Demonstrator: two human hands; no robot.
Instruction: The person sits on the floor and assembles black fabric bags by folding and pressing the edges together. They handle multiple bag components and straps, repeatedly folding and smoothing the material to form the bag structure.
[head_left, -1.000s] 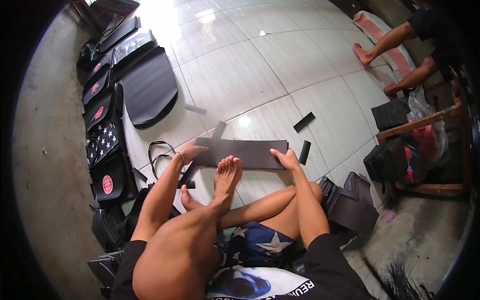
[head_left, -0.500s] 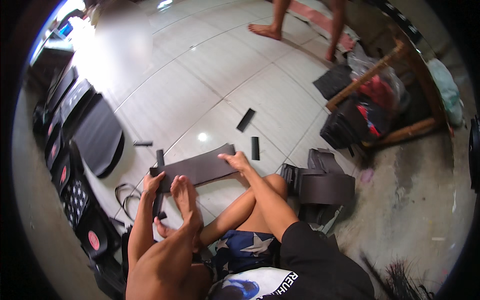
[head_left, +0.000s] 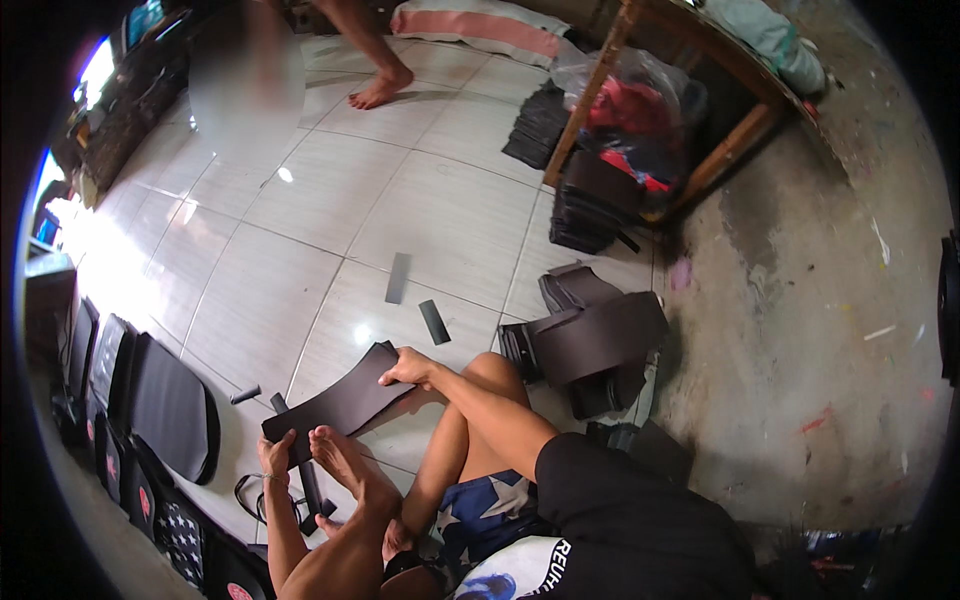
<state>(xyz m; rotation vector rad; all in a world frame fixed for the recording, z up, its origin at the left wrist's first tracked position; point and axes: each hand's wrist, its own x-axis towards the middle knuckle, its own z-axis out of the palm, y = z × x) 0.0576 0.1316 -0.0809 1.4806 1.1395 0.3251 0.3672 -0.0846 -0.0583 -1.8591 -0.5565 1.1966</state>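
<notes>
I hold a wide, dark brown flat strip of sheet material (head_left: 345,400) in both hands, low over the tiled floor. At its left end my left hand (head_left: 276,456) grips the edge, thumb on top. My right hand (head_left: 408,368) pinches the far right end. The strip sags into a slight curve between them. My bare foot (head_left: 342,460) is against its near edge. Beneath the left end lies a narrow black strip (head_left: 312,488), partly hidden, beside a thin black loop (head_left: 247,497).
Small dark offcuts (head_left: 434,322) lie beyond my hands. A pile of curved dark sheets (head_left: 600,338) is at my right, by a wooden frame (head_left: 590,95) with bagged items. Black rounded panels (head_left: 172,408) line the left. Another person's bare foot (head_left: 382,88) is at the far side.
My view has turned, shifting and tilting the scene. Both hands still hold the strip, which now looks more slanted and curved. The other person has stepped across the far floor.
</notes>
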